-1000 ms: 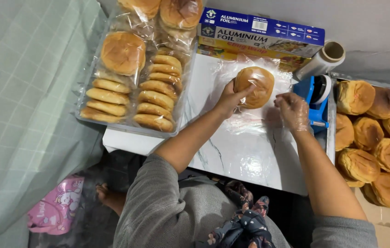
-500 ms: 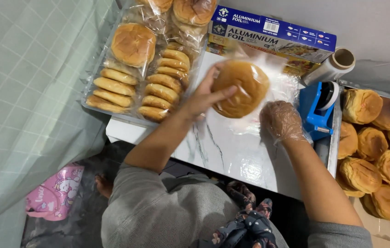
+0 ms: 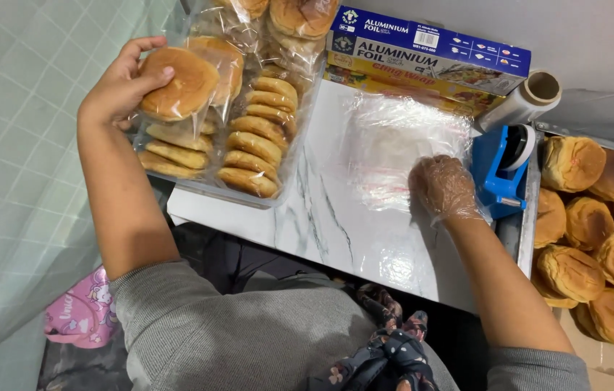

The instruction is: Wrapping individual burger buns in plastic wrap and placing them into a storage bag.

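Golden bun (image 3: 179, 83) clenched in left hand (image 3: 115, 90) over bagged buns (image 3: 238, 137); gloved right hand (image 3: 443, 187) flat, released, on cling film (image 3: 394, 141), marble counter (image 3: 336, 224).

Round golden-brown bun (image 3: 179, 83), wrapped, held flat above tray; clear cling film sheet (image 3: 394, 148) spread flat on marble.

Counting now: one wrapped bun (image 3: 179, 83) up in the left hand (image 3: 115, 90), two rows of flat buns (image 3: 220, 148) in the clear tray (image 3: 176, 190) at the surface's left edge, two long boxes (image 3: 426, 51) along the far edge, one film roll (image 3: 520, 105), one blue tape dispenser (image 3: 501, 170), roughly nine loose buns (image 3: 596, 246) off the right edge
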